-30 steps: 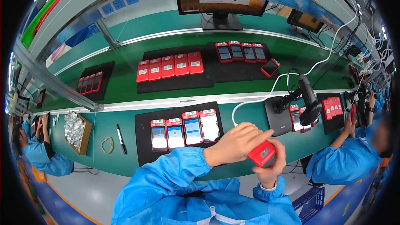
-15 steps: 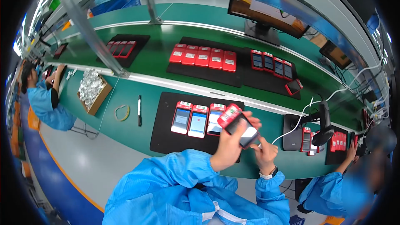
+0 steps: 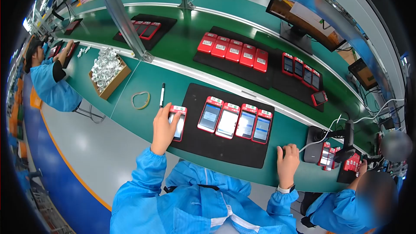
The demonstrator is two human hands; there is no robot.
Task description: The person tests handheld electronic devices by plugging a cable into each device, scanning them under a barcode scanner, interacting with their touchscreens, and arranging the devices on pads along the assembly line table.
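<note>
Green benchtop (image 3: pixel 288 126) lies beneath the right hand (image 3: pixel 288 163), half-curled by a white cable (image 3: pixel 310 144), its hold unclear. The left hand (image 3: pixel 163 131) grasps a red handset (image 3: pixel 178 126) at the left edge of the black mat (image 3: pixel 229 151), fingers along its left side, thumb over its screen. Well beyond, five red devices (image 3: pixel 234 50) lie side by side.

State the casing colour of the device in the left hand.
The device has a red casing; head view.
</note>
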